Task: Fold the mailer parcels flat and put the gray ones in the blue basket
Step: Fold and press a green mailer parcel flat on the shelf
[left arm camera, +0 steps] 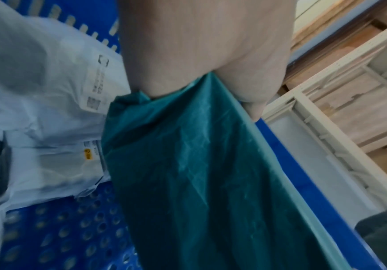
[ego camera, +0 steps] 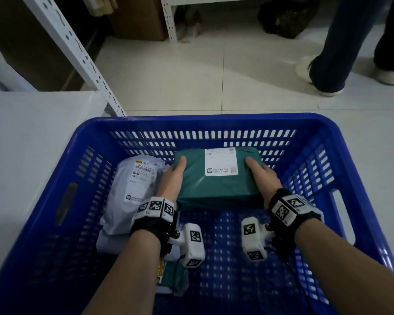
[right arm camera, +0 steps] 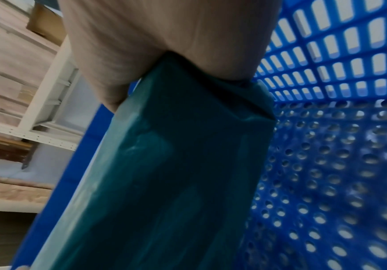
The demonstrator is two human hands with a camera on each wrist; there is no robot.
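A folded green mailer parcel (ego camera: 216,185) with a white label hangs inside the blue basket (ego camera: 191,123), held by its two short ends. My left hand (ego camera: 173,176) grips its left end, thumb on top and fingers underneath. My right hand (ego camera: 262,176) grips its right end the same way. The wrist views show the green parcel (left arm camera: 199,173) (right arm camera: 176,173) clamped in each palm above the perforated basket floor (right arm camera: 326,173). A grey mailer parcel (ego camera: 132,189) lies in the basket's left part, beside my left hand.
Under my left forearm lies another green parcel (ego camera: 173,280) on the basket floor. A white shelf upright (ego camera: 77,53) and a white surface (ego camera: 32,144) stand to the left. A person's legs (ego camera: 350,42) stand on the tiled floor at the far right.
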